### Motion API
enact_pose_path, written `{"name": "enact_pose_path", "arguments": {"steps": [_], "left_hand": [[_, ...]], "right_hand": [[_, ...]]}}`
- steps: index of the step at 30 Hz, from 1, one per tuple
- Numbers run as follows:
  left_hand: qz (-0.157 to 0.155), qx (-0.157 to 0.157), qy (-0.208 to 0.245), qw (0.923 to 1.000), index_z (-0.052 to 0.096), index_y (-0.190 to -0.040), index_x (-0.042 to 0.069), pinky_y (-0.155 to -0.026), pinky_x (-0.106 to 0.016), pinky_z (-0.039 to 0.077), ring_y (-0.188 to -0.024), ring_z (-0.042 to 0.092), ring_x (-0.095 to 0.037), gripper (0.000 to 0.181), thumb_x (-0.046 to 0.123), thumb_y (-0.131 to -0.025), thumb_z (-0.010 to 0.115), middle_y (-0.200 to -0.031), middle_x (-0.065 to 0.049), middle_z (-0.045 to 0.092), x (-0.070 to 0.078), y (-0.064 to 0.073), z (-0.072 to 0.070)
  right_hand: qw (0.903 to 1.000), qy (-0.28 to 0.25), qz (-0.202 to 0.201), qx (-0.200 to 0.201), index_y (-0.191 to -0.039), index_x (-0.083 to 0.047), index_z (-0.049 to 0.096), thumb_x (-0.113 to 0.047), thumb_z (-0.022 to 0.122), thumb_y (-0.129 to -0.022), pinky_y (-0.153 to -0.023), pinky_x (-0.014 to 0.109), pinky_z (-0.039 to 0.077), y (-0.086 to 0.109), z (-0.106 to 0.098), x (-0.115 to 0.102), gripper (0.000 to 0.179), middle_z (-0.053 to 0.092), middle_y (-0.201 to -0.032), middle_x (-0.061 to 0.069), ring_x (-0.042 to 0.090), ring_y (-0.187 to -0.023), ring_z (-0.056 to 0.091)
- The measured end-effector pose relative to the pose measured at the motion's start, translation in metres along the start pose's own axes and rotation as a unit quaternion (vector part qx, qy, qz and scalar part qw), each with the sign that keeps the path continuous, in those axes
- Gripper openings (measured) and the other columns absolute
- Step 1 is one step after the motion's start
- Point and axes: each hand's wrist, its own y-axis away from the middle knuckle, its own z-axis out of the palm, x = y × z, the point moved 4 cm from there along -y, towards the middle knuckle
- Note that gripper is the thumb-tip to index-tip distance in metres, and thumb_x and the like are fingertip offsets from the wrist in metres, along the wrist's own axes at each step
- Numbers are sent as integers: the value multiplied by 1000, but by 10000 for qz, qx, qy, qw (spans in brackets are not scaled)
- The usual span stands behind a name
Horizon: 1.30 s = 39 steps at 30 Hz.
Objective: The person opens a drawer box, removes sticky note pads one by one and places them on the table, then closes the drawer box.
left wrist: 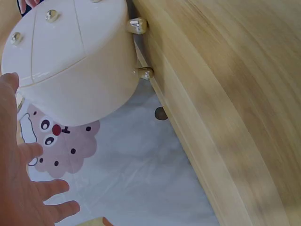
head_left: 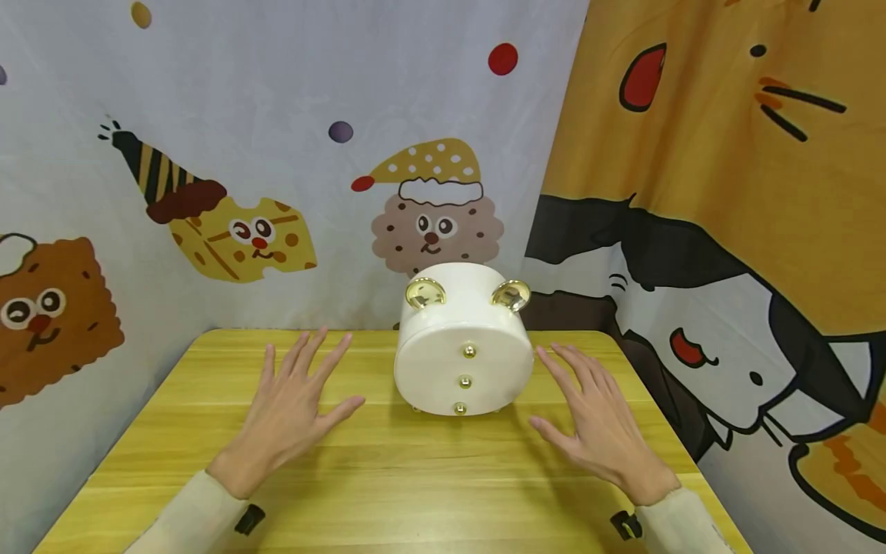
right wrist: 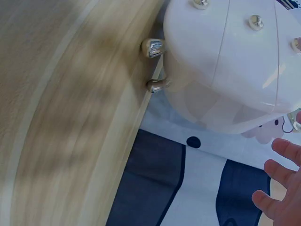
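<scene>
A white rounded drawer box [head_left: 464, 338] stands upright on small gold feet [left wrist: 145, 73] toward the back of the table. Two gold ears [head_left: 511, 295] top it, and three gold knobs [head_left: 465, 382] run down its front. Seams between the knobs show in both wrist views. To the box's left, my left hand [head_left: 294, 408] hovers with fingers spread, apart from it. My right hand [head_left: 598, 415] is at the other side, fingers extended and fingertips close to the box; whether they touch I cannot tell. Neither hand holds anything.
The box and hands are over a wooden table [head_left: 401, 492], whose back edge lies just behind the box. Behind it hangs a pale curtain [head_left: 277, 69] with cartoon prints. An orange curtain [head_left: 706, 154] borders the right side.
</scene>
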Motion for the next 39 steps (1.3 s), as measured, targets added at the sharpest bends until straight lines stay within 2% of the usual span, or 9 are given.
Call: {"name": "enact_pose_path", "arguments": {"steps": [8, 13, 18, 25, 31, 39], "left_hand": [[119, 171, 3, 9998, 33, -186, 36, -132, -94, 24, -168, 46, -53, 96, 72, -105, 73, -185, -20, 44, 5, -4, -4], [184, 280, 102, 9994, 35, -185, 34, -132, -93, 25, -166, 48, -52, 96, 69, -105, 75, -184, -19, 46, 8, -6, -7], [242, 345, 194, 9989, 36, -185, 34, -132, -91, 29, -164, 50, -51, 94, 67, -106, 75, -182, -18, 48, 13, -7, -10], [324, 493, 236, 9980, 38, -184, 33, -131, -88, 35, -158, 57, -52, 92, 65, -107, 75, -178, -19, 52, 18, -11, -12], [309, 483, 256, 9980, 34, -186, 35, -132, -85, 37, -158, 57, -54, 93, 63, -107, 75, -180, -20, 50, 21, -14, -13], [333, 462, 361, 9977, 34, -185, 35, -132, -83, 40, -160, 55, -52, 92, 61, -108, 75, -181, -21, 49, 27, -17, -13]], "right_hand": [[9993, -78, -200, 317, -182, -22, 43, -64, 78, -102, -116, 77, 54, -7, -6, -7, 96, 53, -176, 17, 48, -152, 59], [9989, -159, -199, 381, -183, -25, 41, -61, 78, -102, -115, 75, 55, -9, -12, -13, 97, 56, -172, 17, 47, -150, 60], [9983, -221, -242, 486, -183, -25, 41, -67, 69, -107, -115, 73, 54, -11, -15, -18, 91, 60, -166, 17, 44, -148, 61], [9963, -255, -394, 720, -181, -22, 46, -72, 56, -113, -108, 69, 57, -14, -16, -23, 85, 65, -156, 18, 43, -142, 63], [9965, -288, -370, 698, -180, -23, 47, -68, 61, -111, -104, 64, 59, -17, -19, -30, 84, 66, -155, 19, 41, -139, 64], [9967, -386, -348, 626, -181, -24, 46, -66, 61, -111, -109, 66, 59, -21, -19, -36, 82, 66, -154, 18, 40, -140, 65]]}}
